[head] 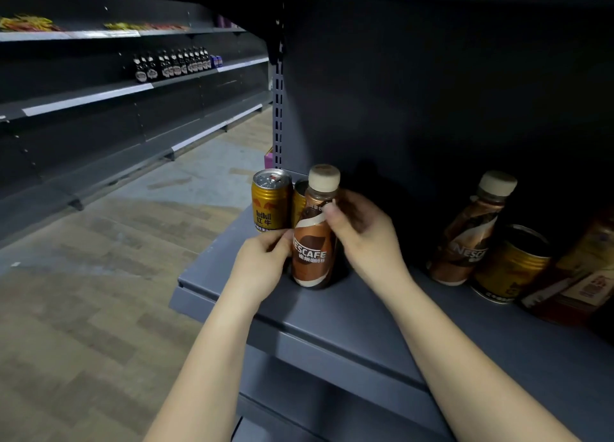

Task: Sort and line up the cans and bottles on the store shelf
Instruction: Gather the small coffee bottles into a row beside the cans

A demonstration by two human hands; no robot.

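Note:
A brown Nescafe bottle (314, 242) with a beige cap stands upright near the left end of the grey shelf (349, 315). My left hand (262, 262) grips its lower left side, and my right hand (357, 232) holds its right side, thumb on the label. Just behind it at the shelf's left end stand a gold Red Bull can (269, 202) and a second gold can (299, 200), mostly hidden by the bottle. To the right stand another Nescafe bottle (471, 232) and a gold can (511, 264).
A red-brown carton (578, 275) lies at the shelf's far right. Across the aisle, dark shelving carries a row of dark bottles (172, 64) and snack packs (26, 23). A wood-pattern floor (99, 275) lies to the left. An upper shelf overhangs.

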